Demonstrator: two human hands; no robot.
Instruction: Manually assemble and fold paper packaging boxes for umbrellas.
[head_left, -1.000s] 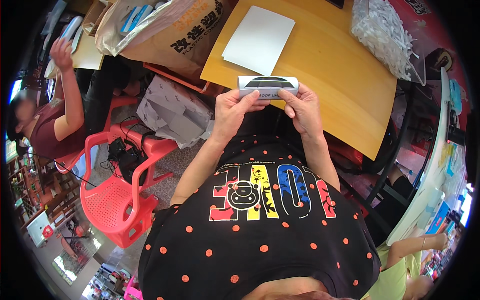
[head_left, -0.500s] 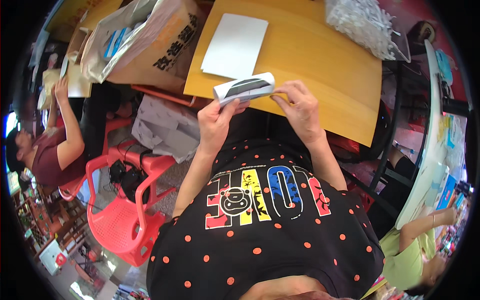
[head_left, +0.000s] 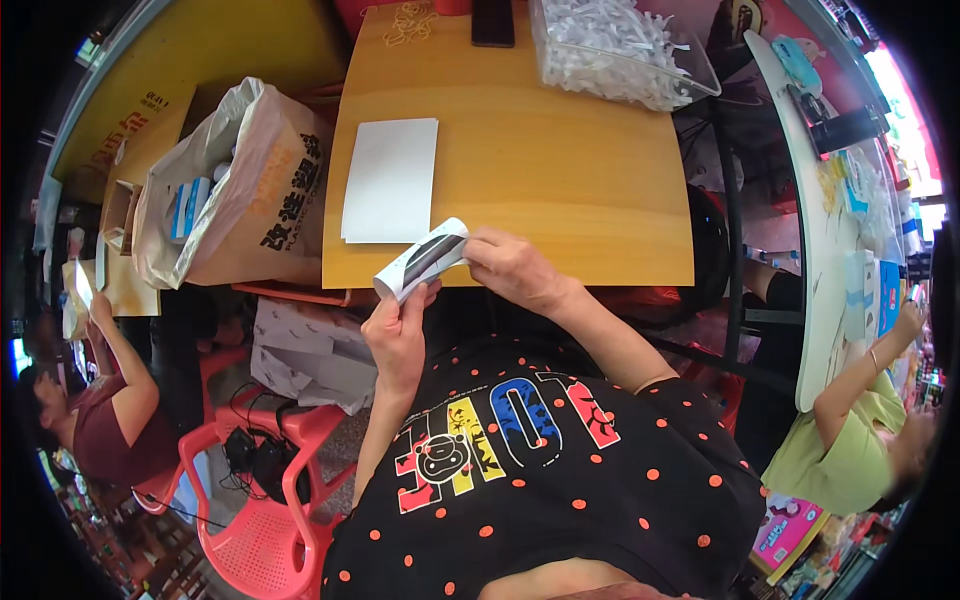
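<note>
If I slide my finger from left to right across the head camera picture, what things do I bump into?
Person in a dark red top → big plastic bag → stack of white sheets → small white and black box held by both hands → clear bin of white pieces → person in a green top.

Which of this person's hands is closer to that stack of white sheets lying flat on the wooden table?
The left. The left hand holds the small white-and-black package from below, just under the stack of white sheets. The right hand holds the package's other end, farther to the side.
</note>
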